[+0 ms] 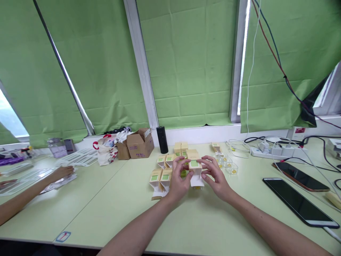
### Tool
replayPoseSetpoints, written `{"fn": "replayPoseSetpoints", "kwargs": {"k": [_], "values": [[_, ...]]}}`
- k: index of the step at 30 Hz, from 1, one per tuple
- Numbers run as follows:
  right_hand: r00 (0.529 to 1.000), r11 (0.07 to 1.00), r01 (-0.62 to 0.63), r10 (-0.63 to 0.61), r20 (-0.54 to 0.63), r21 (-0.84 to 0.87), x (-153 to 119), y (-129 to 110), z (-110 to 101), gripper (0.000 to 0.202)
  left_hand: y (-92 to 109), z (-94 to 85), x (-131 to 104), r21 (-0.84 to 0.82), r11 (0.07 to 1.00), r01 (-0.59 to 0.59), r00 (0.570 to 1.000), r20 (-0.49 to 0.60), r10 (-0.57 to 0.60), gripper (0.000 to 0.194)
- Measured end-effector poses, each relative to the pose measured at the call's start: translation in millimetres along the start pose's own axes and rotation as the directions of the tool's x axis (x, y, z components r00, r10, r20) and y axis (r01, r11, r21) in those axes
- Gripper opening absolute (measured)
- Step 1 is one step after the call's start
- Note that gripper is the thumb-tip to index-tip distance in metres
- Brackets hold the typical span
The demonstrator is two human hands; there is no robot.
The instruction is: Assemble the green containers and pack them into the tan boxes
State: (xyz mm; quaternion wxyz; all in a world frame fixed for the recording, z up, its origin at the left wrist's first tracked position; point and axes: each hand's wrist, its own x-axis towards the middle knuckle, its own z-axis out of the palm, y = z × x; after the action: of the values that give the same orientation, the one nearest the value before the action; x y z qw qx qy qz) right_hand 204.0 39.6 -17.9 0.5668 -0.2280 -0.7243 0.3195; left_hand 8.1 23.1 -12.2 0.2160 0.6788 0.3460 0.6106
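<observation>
A small tan cardboard box (195, 164) with a green square on its face is between my two hands, its white inner flap hanging down toward me. My left hand (179, 180) grips the box's left side with thumb and fingers. From the right, my right hand (216, 177) holds the opposite side with bent fingers. Part of a small clear item with yellow (197, 187) shows just below the flap. Several similar boxes (160, 177) with green squares stand in rows left of and behind my hands. Several clear plastic cups (226, 164) with yellow bits lie behind my right hand.
A black cylinder (162, 139) and an open brown carton (140, 144) stand by the wall. Two phones (299, 201) and a power strip (279, 153) with cables lie at right. Another person's hand (64, 172) rests on plastic sheets at left.
</observation>
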Motion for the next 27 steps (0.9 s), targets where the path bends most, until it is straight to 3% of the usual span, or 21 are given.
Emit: {"fn": "replayPoseSetpoints", "kwargs": {"k": [27], "values": [[0.996, 0.997, -0.054, 0.058, -0.066, 0.057, 1.9, 3.2, 3.4, 0.037, 0.4, 1.1, -1.2, 0.100, 0.995, 0.006, 1.000, 0.007, -0.006, 0.029]]}}
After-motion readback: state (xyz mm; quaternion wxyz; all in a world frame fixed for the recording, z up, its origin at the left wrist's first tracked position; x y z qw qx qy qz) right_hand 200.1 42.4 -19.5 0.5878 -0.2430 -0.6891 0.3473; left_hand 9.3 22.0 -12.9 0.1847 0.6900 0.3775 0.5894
